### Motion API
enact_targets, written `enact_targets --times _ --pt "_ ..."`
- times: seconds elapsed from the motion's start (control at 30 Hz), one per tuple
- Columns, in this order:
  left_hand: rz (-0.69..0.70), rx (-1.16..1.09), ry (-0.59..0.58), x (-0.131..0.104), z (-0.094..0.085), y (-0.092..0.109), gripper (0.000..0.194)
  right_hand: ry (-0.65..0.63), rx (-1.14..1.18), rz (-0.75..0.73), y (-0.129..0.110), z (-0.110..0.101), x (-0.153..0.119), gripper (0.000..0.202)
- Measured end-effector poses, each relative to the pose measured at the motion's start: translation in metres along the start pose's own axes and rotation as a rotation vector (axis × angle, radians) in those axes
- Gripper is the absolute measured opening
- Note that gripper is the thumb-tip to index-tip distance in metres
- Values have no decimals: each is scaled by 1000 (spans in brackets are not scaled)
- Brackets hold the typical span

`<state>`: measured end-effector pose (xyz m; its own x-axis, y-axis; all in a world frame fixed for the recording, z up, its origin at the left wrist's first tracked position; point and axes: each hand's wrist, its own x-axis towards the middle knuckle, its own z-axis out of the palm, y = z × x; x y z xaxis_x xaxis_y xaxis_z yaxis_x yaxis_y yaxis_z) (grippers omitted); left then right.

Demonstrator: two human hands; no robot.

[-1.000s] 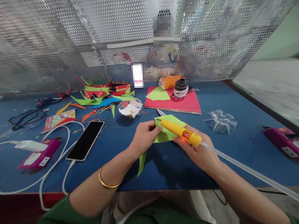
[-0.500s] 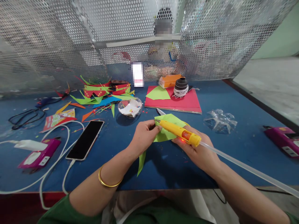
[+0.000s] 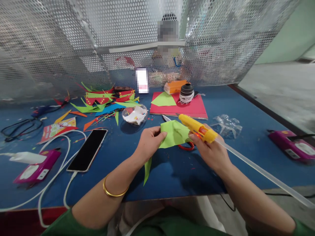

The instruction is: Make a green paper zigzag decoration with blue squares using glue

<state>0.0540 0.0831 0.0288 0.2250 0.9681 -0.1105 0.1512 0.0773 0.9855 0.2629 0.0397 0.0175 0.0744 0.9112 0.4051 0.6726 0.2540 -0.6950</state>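
Observation:
My left hand [image 3: 148, 141] pinches the left side of a folded piece of light green paper [image 3: 172, 133] between thumb and fingers. My right hand [image 3: 213, 154] is closed around a yellow hot glue gun [image 3: 197, 127], its nozzle up and to the left. A long translucent glue stick [image 3: 261, 175] sticks out of its back end. The right fingertips are close to the paper's right edge; I cannot tell whether they touch it. Scissors with red handles [image 3: 187, 147] lie partly hidden under the paper. A narrow green paper strip [image 3: 147, 171] shows below my left hand.
Ahead lie red card sheets [image 3: 182, 109], a thread-wrapped black spool [image 3: 187, 93] and an orange box [image 3: 176, 86]. Left are a plastic bowl of scraps [image 3: 135, 114], paper cutouts [image 3: 98, 98] and a charging phone [image 3: 88, 150]. Purple power strips [image 3: 39, 165] flank both sides. Behind mesh sits a person [image 3: 167, 59].
My right hand has drawn the glue gun right, so its nozzle is off the paper's left part. The scissors' red handles now show. My left hand still holds the paper.

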Motion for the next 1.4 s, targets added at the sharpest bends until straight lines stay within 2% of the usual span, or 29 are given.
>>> enact_targets --times 0.07,0.17,0.23,0.3,0.43,0.53,0.6,0.7,0.77,0.8,0.83,0.9,0.97,1.07,1.2,1.3,1.4 --pt "-24 9 -11 1 -1 0 28 18 -92 67 7 -10 7 34" --pt "-38 23 -23 1 -2 2 30 51 -298 141 28 -38 20 32" --pt "-30 25 -38 1 -2 3 30 6 -471 148 47 -61 29 32" --pt "-18 31 -45 0 -2 4 29 -22 -662 215 67 -80 38 30" --pt "-2 39 -58 -2 -1 6 27 -146 -817 244 97 -100 53 20" --pt "5 31 -74 -2 -1 7 25 -182 -798 177 98 -106 54 10" --pt "9 29 -93 -2 -2 7 23 -176 -794 122 86 -109 50 13" --pt "27 65 -126 -1 -3 5 21 -92 -727 20 50 -100 44 27" --pt "49 100 -153 -1 -3 4 19 1 -420 -28 21 -80 43 33" --pt "59 108 -169 -1 -3 4 19 -32 -270 -9 8 -66 44 32" --pt "65 107 -187 -1 -4 3 18 -116 -150 5 -4 -51 45 32" --pt "68 84 -216 0 -5 4 19 -265 -8 32 -19 -23 51 30" --pt "53 54 -235 1 -7 5 21 -373 86 57 -22 -2 57 27" --pt "-2 8 -247 2 -10 9 23 -409 203 91 -14 12 62 23" --pt "-111 -121 -225 4 -11 15 30 -338 255 111 -4 14 59 27" --pt "-141 -228 -216 6 -10 16 29 -275 273 96 -4 14 54 26" --pt "-156 -192 -163 6 -7 13 32 -221 260 48 -7 13 51 23"
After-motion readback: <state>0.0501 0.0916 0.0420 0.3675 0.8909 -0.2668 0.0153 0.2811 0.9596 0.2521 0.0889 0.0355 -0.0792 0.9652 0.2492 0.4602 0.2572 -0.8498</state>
